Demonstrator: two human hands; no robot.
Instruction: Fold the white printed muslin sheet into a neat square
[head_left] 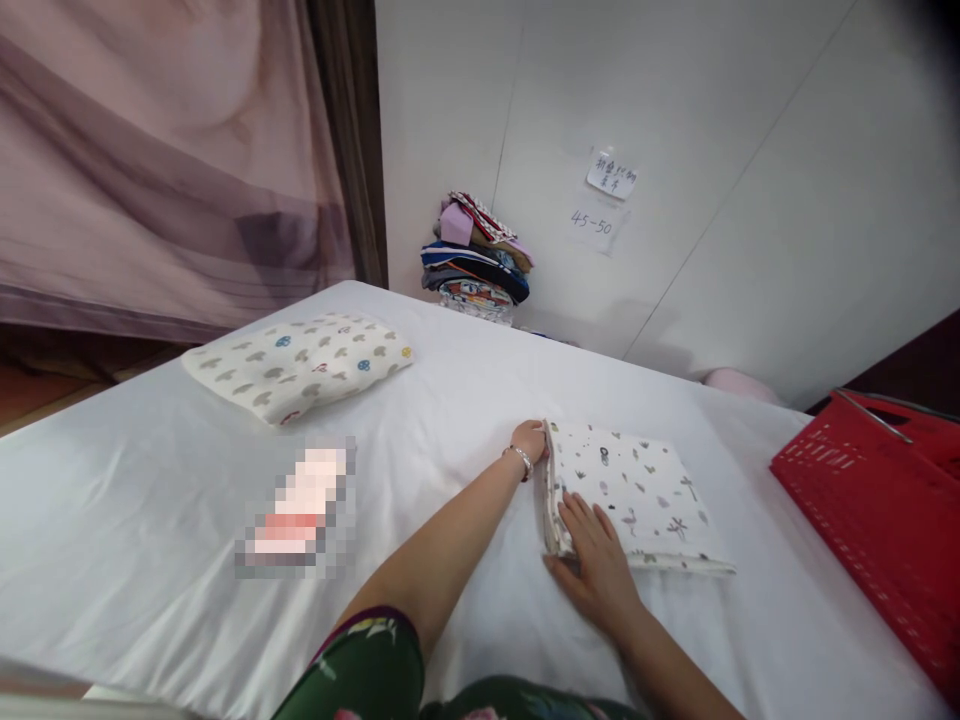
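A white cloth with small grey and green prints [652, 490] lies folded into a flat, layered rectangle on the white-covered surface. At its far left corner is my left hand [529, 440], wearing a bracelet, with its fingers curled at the cloth's edge and partly hidden. My right hand [596, 570] rests on the near left part of the cloth, palm down, fingers stretched forward and thumb out to the left. The folded layers show along the left edge between both hands.
A patterned pillow [300, 365] lies at the back left, with a blurred flat object [300, 505] nearer. A red perforated basket [870, 500] stands at the right. Folded clothes [480, 260] are stacked by the wall beyond the white sheet [450, 400]. A curtain [172, 160] hangs left.
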